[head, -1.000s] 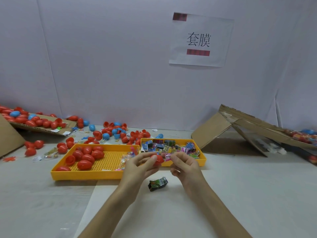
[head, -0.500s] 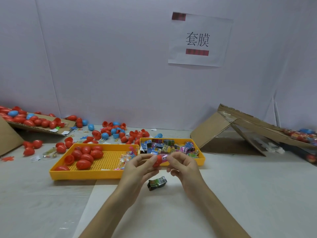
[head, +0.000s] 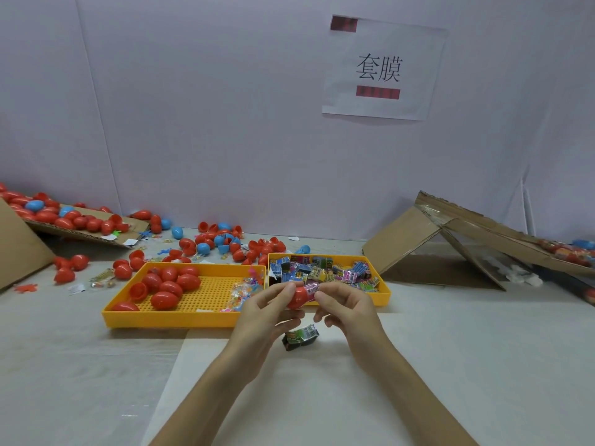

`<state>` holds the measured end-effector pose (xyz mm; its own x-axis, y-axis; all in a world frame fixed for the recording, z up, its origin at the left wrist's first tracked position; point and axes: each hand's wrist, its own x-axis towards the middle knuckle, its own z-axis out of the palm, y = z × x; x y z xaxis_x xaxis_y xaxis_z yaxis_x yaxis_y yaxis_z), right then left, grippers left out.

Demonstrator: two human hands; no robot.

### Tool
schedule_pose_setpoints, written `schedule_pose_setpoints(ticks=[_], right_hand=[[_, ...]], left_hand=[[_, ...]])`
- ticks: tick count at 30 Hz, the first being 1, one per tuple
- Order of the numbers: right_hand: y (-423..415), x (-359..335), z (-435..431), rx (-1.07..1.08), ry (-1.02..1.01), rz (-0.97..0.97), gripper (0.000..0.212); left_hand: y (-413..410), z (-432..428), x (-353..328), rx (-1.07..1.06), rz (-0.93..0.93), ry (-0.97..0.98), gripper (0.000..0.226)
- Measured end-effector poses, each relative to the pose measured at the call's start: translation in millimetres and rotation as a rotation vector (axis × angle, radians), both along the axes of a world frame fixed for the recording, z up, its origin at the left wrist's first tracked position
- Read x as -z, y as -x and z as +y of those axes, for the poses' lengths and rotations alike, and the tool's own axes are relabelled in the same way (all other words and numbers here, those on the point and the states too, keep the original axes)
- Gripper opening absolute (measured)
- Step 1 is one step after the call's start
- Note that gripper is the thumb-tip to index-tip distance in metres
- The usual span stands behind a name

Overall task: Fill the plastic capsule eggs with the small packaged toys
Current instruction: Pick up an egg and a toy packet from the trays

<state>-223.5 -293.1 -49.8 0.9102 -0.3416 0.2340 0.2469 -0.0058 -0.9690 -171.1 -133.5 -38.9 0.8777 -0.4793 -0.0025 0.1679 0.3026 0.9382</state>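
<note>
Since a second ago, I am seeing the two hands closing in on each other, and the pink packaged toy (head: 311,288) is now sitting at the mouth of the red capsule egg (head: 297,299), no longer apart from it.

My left hand (head: 267,317) is curling thumb and fingers round the egg, tilting its opening toward 2 o'clock so the other hand can feed it. My right hand (head: 349,312) is pinching the pink packet between thumb and forefinger and pressing it in. The remaining fingers are hanging loosely curled. How deep the packet is going, I cannot tell.

A green packaged toy (head: 301,338) is lying on the table just at 6 o'clock from the egg, likely waiting as the next filling. The toy tray (head: 384,296) is standing at 1 o'clock and the egg tray (head: 167,318) at 10 o'clock, both staying within easy reach of either hand.
</note>
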Motion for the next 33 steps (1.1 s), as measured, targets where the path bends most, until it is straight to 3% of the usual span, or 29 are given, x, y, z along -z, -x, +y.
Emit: schedule_pose_setpoints(ticks=[3,6,33], right_hand=[[-1.0,2.5,-1.1,0.024,0.054,-0.004,0.014],[-1.4,3.9,-1.8,0.046,0.084,-0.011,0.009],[4.2,-3.1,-0.8,0.017,0.034,-0.08,0.015]], left_hand=[[0.6,0.1,0.7,0.01,-0.023,-0.003,0.027],[-0.1,0.5,1.3,0.024,-0.033,0.008,0.033],[-1.9,1.1,0.5,0.122,0.057,0.068,0.027]])
